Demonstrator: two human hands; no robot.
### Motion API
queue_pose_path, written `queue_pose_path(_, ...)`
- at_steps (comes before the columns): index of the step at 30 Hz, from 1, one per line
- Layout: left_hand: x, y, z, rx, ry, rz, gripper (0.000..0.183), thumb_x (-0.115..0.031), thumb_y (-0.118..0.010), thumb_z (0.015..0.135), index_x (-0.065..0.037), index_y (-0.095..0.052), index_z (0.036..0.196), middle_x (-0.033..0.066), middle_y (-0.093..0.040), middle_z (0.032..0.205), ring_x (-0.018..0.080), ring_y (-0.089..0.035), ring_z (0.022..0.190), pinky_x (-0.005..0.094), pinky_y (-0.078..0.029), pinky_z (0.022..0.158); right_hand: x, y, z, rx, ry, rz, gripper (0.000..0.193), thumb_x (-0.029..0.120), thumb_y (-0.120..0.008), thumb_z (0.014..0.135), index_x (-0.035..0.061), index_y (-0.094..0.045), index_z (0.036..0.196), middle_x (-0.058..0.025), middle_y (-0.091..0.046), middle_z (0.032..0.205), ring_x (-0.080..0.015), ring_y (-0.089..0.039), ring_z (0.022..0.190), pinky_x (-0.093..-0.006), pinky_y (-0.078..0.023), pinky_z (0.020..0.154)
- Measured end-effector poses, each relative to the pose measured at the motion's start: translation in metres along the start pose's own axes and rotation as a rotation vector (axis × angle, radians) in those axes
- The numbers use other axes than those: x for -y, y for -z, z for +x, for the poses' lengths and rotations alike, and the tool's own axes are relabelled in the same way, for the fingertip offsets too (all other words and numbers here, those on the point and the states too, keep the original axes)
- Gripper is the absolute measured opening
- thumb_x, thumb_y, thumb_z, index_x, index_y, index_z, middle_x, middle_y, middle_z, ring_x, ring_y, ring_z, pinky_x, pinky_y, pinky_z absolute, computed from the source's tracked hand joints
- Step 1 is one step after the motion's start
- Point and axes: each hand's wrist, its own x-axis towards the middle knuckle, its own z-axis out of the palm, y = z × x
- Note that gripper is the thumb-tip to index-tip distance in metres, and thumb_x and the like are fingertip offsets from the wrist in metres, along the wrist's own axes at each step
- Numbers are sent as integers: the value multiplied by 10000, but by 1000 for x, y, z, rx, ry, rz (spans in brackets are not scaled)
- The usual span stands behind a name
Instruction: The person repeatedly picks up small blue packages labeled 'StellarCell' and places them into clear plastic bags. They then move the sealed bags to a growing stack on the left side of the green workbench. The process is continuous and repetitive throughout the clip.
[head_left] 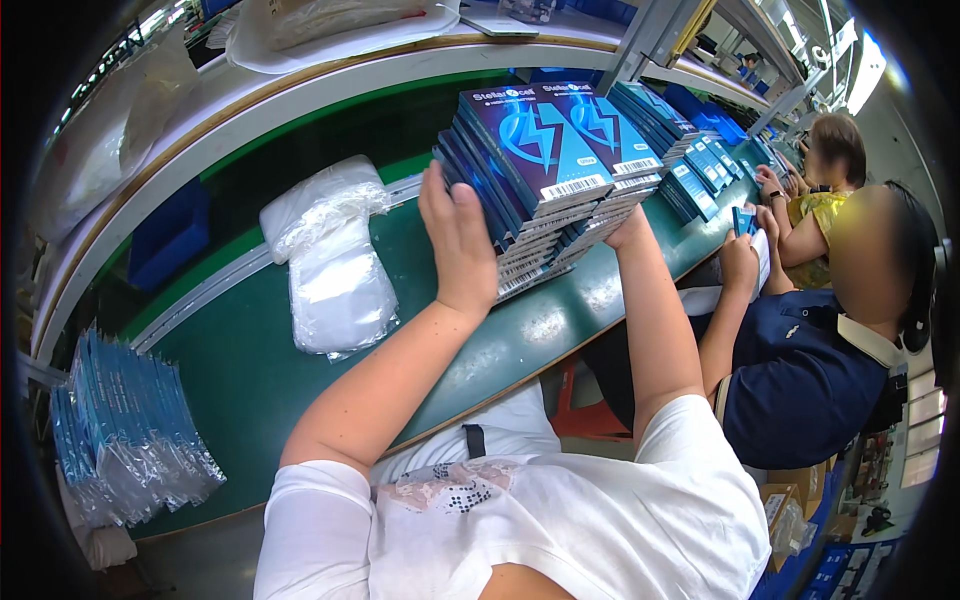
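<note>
A tall double stack of flat blue and purple boxes (540,150) stands on the green table between my two hands. My left hand (460,240) lies along the stack's left side, fingers stretched out and the palm toward the boxes. On the other side, my right hand (628,228) touches the stack's lower right edge; its fingers are hidden behind the boxes. Left of my left hand lies a pile of clear plastic bags (340,270), partly folded over at the top.
Bagged blue packs (125,430) stand in a row at the table's left end. More blue boxes (690,165) sit beyond the stack. A co-worker in a dark shirt (800,370) sits close at my right, another person farther along. A shelf edge (300,85) runs above the table.
</note>
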Motion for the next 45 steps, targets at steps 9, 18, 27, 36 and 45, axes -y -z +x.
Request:
queue_pose_path(9,34,26,75,12,277,-152,885,-695,-167,903,29,-387,1361,208,-406,1388,296,-305,1347,371,-198,1102,-27,-51,-96,-640,385,-144,547,500,-448,936,1,-495,1155,-106,-553,1090,-202,-539,943,-327,-439,749)
queue_pose_path(18,6,20,107,438,294,-288,781,-657,-235,926,-16,-594,1191,96,-633,1089,167,-536,1031,300,-345,971,-51,-134,-170,-44,618,-514,183,164,-540,938,9,-472,1008,-32,-509,861,-86,-480,783,-230,-409,698)
queue_pose_path(27,6,21,96,297,258,-215,715,-607,-378,924,35,-600,1146,130,-607,1138,196,-528,1058,287,-340,976,-30,-155,-145,-59,540,-612,292,281,-532,955,8,-484,862,-20,-505,707,-72,-445,646,-241,-380,574)
queue_pose_path(36,-4,86,79,293,76,4,484,-438,-462,949,-32,-589,1179,100,-612,1130,204,-555,1071,329,-398,942,25,-165,-162,-220,1165,-859,218,118,-692,835,0,-546,723,-9,-505,638,-87,-432,571,-223,-348,529)
queue_pose_path(45,-32,229,-6,820,-211,918,265,-119,-637,808,-49,-639,1064,104,-606,1126,283,-535,1101,379,-387,959,40,-200,-93,27,1076,-1998,604,478,-666,761,-32,-634,1082,-238,-638,977,-361,-587,993,-410,-442,901)
